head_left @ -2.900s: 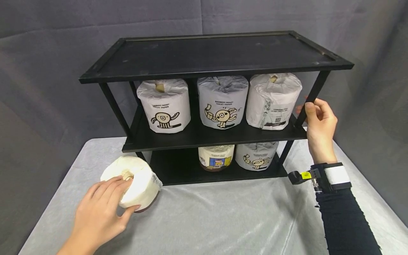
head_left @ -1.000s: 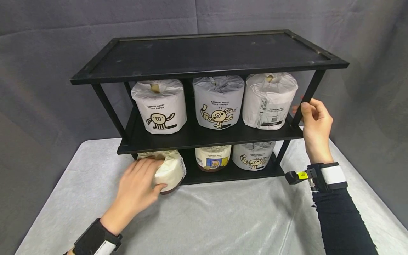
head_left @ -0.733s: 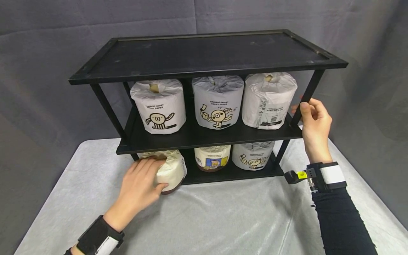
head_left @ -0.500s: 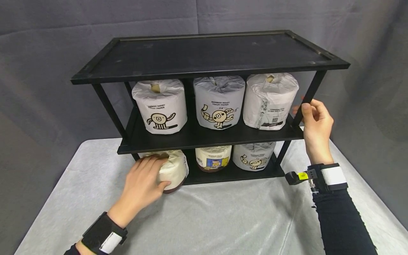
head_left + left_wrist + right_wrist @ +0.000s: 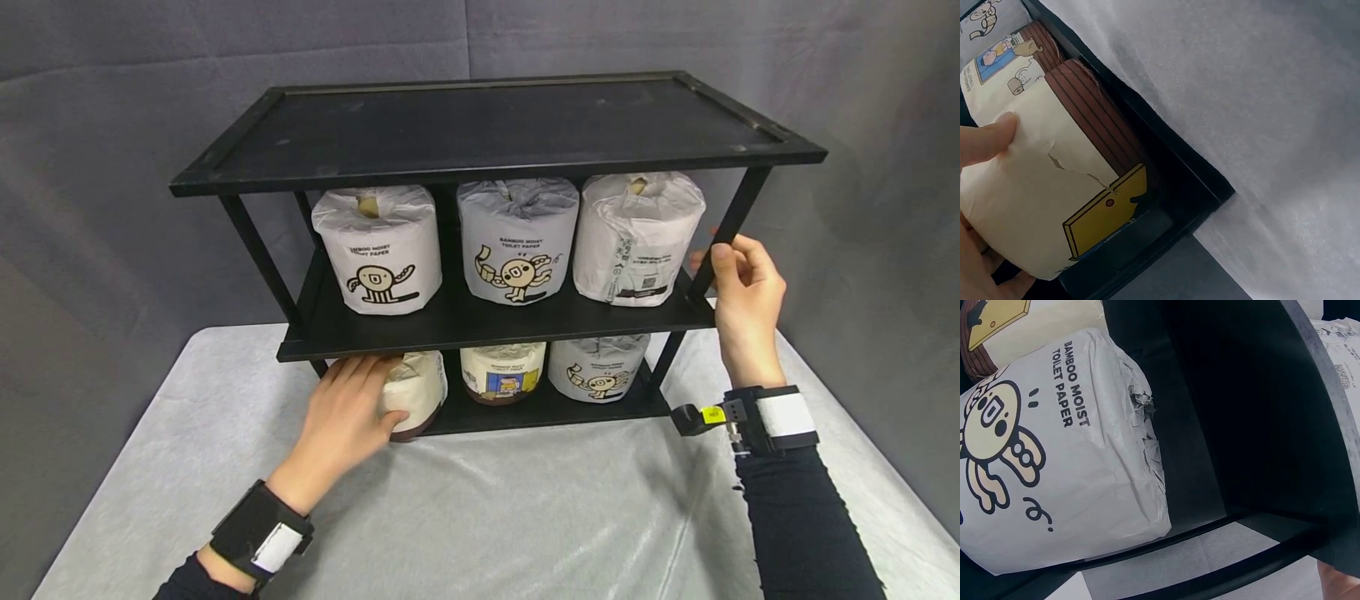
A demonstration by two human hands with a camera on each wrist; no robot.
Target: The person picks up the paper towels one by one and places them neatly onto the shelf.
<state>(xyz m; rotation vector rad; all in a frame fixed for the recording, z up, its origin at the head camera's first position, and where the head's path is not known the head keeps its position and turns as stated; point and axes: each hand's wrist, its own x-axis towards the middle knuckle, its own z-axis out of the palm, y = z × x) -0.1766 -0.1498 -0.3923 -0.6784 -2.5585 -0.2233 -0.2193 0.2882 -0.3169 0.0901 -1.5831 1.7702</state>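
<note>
My left hand (image 5: 347, 417) grips a cream-wrapped toilet roll (image 5: 416, 387) at the left end of the rack's bottom shelf, thumb on its near side. The rack's middle shelf hides the far part of this roll. In the left wrist view the toilet roll (image 5: 1029, 169) shows a brown striped base and a yellow door print, over the shelf corner. My right hand (image 5: 748, 308) holds the right front post (image 5: 731, 225) of the black rack (image 5: 510, 125). A printed cream roll (image 5: 504, 375) and a white roll (image 5: 598, 371) stand on the same bottom shelf.
Three white wrapped toilet rolls, a left one (image 5: 382, 258), a middle one (image 5: 517, 250) and a right one (image 5: 637, 242), stand on the middle shelf. That shelf's front edge (image 5: 495, 342) runs low over the bottom rolls. A pale cloth (image 5: 540, 508) covers the table; grey curtain hangs behind.
The left hand has carried the cream toilet roll from the cloth at the left onto the bottom shelf, pushing it slightly deeper over the last second. The right hand keeps hold of the post.
</note>
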